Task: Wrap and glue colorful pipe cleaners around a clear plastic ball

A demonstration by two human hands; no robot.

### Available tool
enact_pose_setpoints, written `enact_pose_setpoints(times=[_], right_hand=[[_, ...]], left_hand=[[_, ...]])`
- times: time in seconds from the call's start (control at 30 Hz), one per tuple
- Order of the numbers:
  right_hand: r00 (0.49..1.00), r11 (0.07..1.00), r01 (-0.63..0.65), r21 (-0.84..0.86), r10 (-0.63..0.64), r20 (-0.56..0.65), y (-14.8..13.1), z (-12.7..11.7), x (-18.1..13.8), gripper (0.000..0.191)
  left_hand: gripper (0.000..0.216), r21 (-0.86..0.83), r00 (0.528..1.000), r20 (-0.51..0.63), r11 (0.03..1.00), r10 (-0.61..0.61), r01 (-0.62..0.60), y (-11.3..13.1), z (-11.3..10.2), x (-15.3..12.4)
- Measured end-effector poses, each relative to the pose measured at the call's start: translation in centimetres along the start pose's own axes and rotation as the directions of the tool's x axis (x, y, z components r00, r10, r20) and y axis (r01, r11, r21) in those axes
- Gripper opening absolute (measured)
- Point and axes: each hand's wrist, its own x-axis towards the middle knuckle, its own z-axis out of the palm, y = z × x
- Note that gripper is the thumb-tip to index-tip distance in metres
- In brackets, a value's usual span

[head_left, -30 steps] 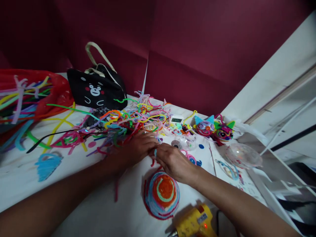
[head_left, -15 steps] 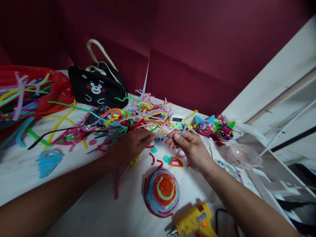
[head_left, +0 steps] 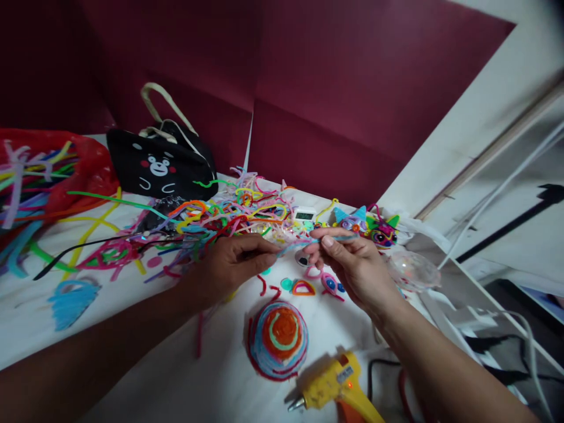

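A light blue pipe cleaner (head_left: 294, 247) stretches between my two hands above the table. My left hand (head_left: 240, 261) pinches one end of it between thumb and fingers. Farther along, my right hand (head_left: 352, 258) grips it, and a short end sticks out past the fingers. Below them on the white cloth sits a round dome (head_left: 282, 341) wound with orange, blue, pink and red pipe cleaner, a mint arc on its top. A yellow glue gun (head_left: 332, 382) lies at its right, nozzle pointing left. An orange and pink half-round loop (head_left: 304, 287) lies near a mint disc (head_left: 286, 284).
Behind my hands spreads a heap of pipe cleaners (head_left: 247, 205) beside a small digital clock (head_left: 304, 214). A black bag (head_left: 154, 167) and a red plastic bag (head_left: 88, 170) stand at left. At right are a blue-eared figure (head_left: 351, 221) and a clear plastic dome (head_left: 414, 271).
The blue pipe cleaner now shows as a straight length between my hands, which have moved slightly apart. The view has shifted a little to the right.
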Motion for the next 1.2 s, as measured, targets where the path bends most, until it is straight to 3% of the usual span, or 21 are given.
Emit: enact_pose_setpoints(times=[0.17, 0.37, 0.5, 0.7, 1.0, 1.1, 1.2], right_hand=[[0.997, 1.000, 0.012, -0.015, -0.013, -0.071, -0.9, -0.1, -1.2, 0.019], [0.990, 0.985, 0.118, -0.124, -0.126, -0.061, -2.0, 0.6, -2.7, 0.012], [0.980, 0.955, 0.185, -0.233, -0.197, -0.031, -3.2, 1.5, -4.0, 0.006], [0.955, 0.861, 0.264, -0.435, -0.296, -0.006, -4.6, 2.0, -5.4, 0.004], [0.951, 0.682, 0.264, -0.682, -0.302, 0.066, -4.5, 0.9, -6.6, 0.015], [0.938, 0.645, 0.303, -0.702, -0.333, 0.098, -4.6, 1.2, -7.1, 0.013], [0.878, 0.496, 0.404, -0.769, -0.446, 0.173, -4.7, 1.6, -7.8, 0.007]], left_hand=[[0.010, 0.045, 1.000, 0.008, 0.999, 0.030, -0.031, 1.6, 0.7, -0.1], [0.021, -0.026, 0.984, 0.169, 0.999, 0.049, -0.045, 4.0, 1.9, -0.3], [0.018, 0.122, 0.976, 0.169, 0.980, 0.137, -0.158, 5.6, 2.5, -0.4], [0.018, 0.379, 0.915, 0.172, 0.832, 0.366, -0.404, 7.8, 2.6, -0.5], [0.022, 0.471, 0.845, 0.331, 0.702, 0.420, -0.534, 8.6, 3.3, -0.8], [0.018, 0.458, 0.845, 0.288, 0.710, 0.450, -0.534, 8.7, 3.7, -0.7], [0.016, 0.421, 0.876, 0.209, 0.769, 0.435, -0.482, 8.6, 4.2, -0.7]])
